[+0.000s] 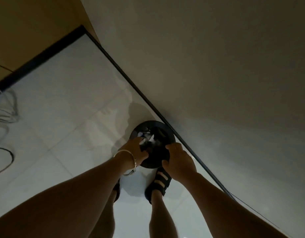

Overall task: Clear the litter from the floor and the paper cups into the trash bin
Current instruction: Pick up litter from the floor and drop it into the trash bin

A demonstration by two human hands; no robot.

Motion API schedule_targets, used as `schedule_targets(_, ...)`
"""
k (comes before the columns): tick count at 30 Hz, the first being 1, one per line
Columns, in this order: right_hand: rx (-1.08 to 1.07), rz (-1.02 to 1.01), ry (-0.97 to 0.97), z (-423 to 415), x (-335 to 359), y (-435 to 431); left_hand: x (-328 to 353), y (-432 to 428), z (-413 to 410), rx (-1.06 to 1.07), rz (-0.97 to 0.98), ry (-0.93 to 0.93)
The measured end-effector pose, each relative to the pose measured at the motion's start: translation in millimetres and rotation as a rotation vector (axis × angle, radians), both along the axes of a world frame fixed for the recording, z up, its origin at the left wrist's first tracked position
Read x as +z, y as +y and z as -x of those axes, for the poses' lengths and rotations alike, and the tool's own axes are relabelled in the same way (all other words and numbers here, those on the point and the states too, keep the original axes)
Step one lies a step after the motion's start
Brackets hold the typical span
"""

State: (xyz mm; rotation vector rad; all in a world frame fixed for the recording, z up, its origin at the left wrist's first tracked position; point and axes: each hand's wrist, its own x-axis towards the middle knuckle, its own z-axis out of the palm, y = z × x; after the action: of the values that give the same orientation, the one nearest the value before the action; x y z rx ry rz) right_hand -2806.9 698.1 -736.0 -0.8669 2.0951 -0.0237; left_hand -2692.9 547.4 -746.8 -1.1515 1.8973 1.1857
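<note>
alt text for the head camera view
A person's right hand grips the rim of a round black trash bin on a white tiled floor; the left hand, wearing a silver bangle, reaches to white litter inside.

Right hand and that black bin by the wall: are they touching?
Touching. The head view shows the right hand gripping the trash bin, fingers and thumb curled over its rim.

I see both bare arms stretched forward and down, wrists near each other. My left hand (134, 150) grips the rim of the trash bin (169, 134), and my right hand (180, 162) curls round its near edge.
</note>
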Motion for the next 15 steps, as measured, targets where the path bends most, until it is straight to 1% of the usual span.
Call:
schedule_targets(4, -0.137, -0.017, -0.019, -4, 29, -10, 31, -28, -6, -0.153, 0.001, -0.051)
schedule_targets(9, -0.315, 0.064, 0.036, -7, 98, -22, 107, -56, 9, -0.298, 0.096, 0.035)
schedule_targets(13, -0.511, 0.151, 0.092, -19, 160, -12, 174, -42, 23, -0.493, 0.169, 0.112)
schedule_targets(15, -0.562, 0.186, 0.125, -29, 186, 1, 199, -26, 29, -0.605, 0.178, 0.135)
